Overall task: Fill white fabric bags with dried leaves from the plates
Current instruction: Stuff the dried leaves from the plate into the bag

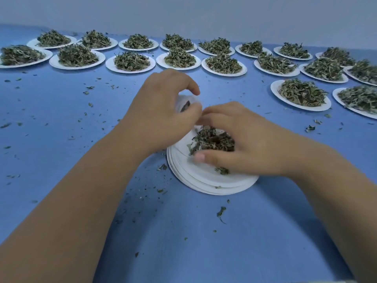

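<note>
A stack of white paper plates (pixel 206 180) lies on the blue table in front of me, with a small heap of dried leaves (pixel 212 140) on the top plate. My left hand (pixel 163 117) grips a white fabric bag (pixel 183 102) just above the plates' far left rim; the bag's mouth is open and dark leaves show inside. My right hand (pixel 240 137) curls over the leaf heap, fingers and thumb closed around a bunch of leaves, fingertips close to the bag.
Several white plates heaped with dried leaves (pixel 130 61) stand in two rows along the far side of the blue table (pixel 61 123), and more plates (pixel 302 94) sit at the right. Loose leaf crumbs are scattered over the table.
</note>
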A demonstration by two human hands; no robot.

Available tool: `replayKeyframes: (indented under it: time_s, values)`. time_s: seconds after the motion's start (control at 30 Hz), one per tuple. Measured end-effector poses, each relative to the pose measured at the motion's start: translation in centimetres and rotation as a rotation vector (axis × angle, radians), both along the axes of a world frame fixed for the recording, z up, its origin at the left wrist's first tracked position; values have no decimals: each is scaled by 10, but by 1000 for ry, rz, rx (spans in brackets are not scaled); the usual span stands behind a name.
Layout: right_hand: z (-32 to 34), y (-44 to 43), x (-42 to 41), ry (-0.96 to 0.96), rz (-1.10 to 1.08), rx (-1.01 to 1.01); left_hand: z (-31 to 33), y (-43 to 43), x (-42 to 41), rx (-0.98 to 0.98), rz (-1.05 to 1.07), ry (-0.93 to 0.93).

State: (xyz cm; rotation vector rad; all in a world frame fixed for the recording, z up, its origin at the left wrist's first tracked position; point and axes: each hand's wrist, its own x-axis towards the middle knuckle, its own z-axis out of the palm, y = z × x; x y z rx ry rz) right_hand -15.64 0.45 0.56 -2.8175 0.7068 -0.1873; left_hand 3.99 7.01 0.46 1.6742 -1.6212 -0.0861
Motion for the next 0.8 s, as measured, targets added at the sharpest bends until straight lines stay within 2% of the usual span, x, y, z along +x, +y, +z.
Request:
replayKeyframes:
  time_s: [0.1,0.17,0.3,0.43,0.5,0.67,0.8]
  values:
    - [-14,7,3,-45,10,21,3,0,7,147,-116,287]
    - [-18,5,2,-113,14,-2,6,2,17,199,-150,341]
    - [-14,6,-3,-239,3,-1,6,7,33,433,-294,227]
    - [-15,17,-10,-77,93,46,5,10,44,577,-379,39]
    - [-19,22,-14,-49,119,9,4,10,48,587,-390,15]
    - [-28,26,-13,-170,136,-91,-6,-2,49,497,-282,30]
    - [-33,26,-12,-293,138,-54,-12,-6,50,402,-253,109]
